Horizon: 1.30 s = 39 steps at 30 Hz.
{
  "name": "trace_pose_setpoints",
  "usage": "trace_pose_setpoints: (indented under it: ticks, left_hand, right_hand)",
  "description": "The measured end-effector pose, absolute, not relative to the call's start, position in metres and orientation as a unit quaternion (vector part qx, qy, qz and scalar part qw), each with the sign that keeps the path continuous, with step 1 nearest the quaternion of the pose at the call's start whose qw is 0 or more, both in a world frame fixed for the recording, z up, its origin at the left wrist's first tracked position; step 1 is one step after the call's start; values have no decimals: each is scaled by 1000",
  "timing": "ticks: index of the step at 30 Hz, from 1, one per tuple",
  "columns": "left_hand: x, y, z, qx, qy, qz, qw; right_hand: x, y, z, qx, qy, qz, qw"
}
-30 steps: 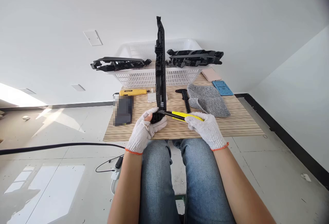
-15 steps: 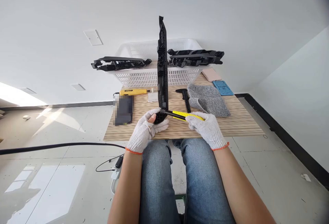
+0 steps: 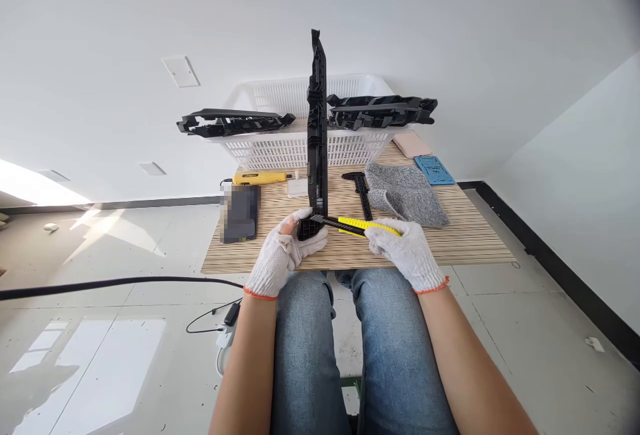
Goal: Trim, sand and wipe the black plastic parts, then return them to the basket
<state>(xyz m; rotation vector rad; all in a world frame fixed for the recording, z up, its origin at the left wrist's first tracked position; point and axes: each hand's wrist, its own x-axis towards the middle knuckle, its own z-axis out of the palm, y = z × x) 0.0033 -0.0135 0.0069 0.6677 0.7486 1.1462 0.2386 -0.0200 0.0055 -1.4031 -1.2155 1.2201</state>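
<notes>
In the head view, my left hand [image 3: 286, 245], in a white knit glove, is closed around the near end of a long black plastic part [image 3: 317, 135]. The part stretches away from me, its far end rising in front of the basket. My right hand [image 3: 400, 248], also gloved, grips a yellow and black utility knife [image 3: 357, 224]. The knife points left, and its blade end lies at the near end of the part, close to my left fingertips. Whether the blade touches the plastic I cannot tell.
Behind stands a white plastic basket [image 3: 270, 154] with black parts [image 3: 235, 122] across it. On the striped table [image 3: 470, 242] lie a yellow rotary tool [image 3: 263, 178], a dark phone-like slab [image 3: 241, 214], a black caliper [image 3: 361, 192], a grey cloth [image 3: 407, 192] and a blue card [image 3: 434, 170].
The knife and my right hand have shifted very slightly to the right. The black part has tilted a little. My left hand keeps its hold.
</notes>
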Motion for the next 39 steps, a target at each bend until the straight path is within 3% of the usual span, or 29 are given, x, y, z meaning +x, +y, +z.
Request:
trace_pose_setpoints:
  ticks: [10,20,23,30,39]
  left_hand:
    - [3,-12,6,314,349,518,715]
    - [0,-8,-2,313,340,511,725]
    - [0,-8,-1,311,347,512,722]
    - [1,-12,6,327,373,505,706]
    - [0,-11,8,298,343,503,736]
  right_hand:
    - [235,-22,9,-560,-506,511,412]
    - [231,-21,6,-559,-491,508,434]
    - [232,-20,6,-539,-539,516,391]
    - [233,-19,7,-538,-542,520,384]
    - [229,-19,9,-571,-445,517,457]
